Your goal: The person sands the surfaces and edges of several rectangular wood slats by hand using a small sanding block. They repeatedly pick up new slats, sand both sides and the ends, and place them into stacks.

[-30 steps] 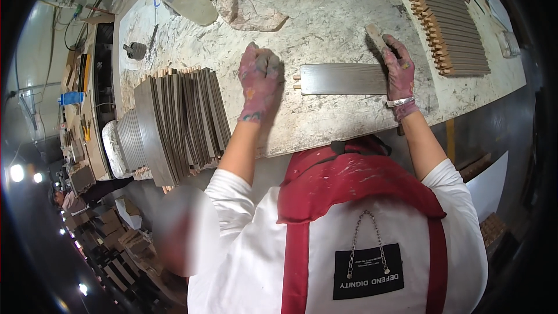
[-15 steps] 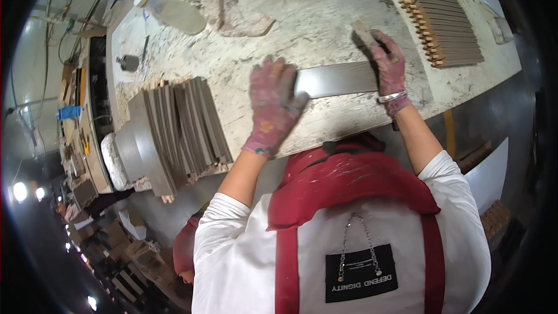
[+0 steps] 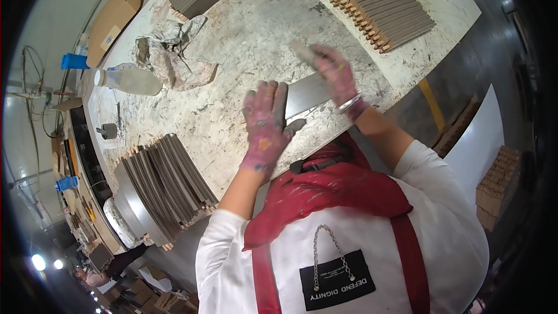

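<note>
While the left hand is lying palm down over one end of a grey board, the right hand is reaching across the other end, so the board is sitting between the two on the bench, just in from the near edge. Its long axis is running roughly along that edge, from the left hand toward the right, and each hand is nearest to its own end, with the bare middle of the board showing between them. The left hand's fingers are stretching flat toward the far side, close together, and its thumb is standing well apart on the near side; I cannot tell how hard it is pressing. The right hand is closing narrowly around a pale block, which is jutting from the fingers beyond the board's far side; blur is hiding whether the block or the right hand is touching the board. From the right hand's grip, the board is extending leftward. Elsewhere, a stack of boards is standing by the bench's near left corner, a long row of boards is lying toward the right end, and a bottle is resting near the left edge, with a crumpled cloth lying just farther in.
</note>
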A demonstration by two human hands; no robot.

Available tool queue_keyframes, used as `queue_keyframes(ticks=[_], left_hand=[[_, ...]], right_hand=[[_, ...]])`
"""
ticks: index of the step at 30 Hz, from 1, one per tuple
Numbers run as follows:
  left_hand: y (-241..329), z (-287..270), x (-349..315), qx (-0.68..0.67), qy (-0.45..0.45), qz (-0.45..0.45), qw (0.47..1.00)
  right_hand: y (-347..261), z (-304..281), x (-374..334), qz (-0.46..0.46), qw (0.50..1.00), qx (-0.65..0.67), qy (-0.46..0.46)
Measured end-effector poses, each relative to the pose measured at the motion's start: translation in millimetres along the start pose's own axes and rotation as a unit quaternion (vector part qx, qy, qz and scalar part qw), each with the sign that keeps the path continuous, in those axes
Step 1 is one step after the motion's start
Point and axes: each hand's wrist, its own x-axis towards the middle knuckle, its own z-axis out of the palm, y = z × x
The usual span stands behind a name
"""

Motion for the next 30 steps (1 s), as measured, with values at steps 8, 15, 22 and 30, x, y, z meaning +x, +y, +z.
queue_keyframes(ticks=[8,15,22,30], left_hand=[[-28,-24,34,-0.07,-0.159,0.019,0.985],[-27,-8,25,-0.02,-0.105,0.015,0.994],[-21,7,9,-0.013,-0.063,-0.015,0.998],[-17,7,14,-0.032,-0.043,-0.02,0.998]], right_hand=[[-2,-55,26,-0.019,0.971,0.218,0.091],[-22,-28,11,0.035,0.956,0.29,0.035],[8,33,22,-0.019,0.992,0.055,-0.116],[-1,13,40,0.004,0.974,0.171,-0.149]])
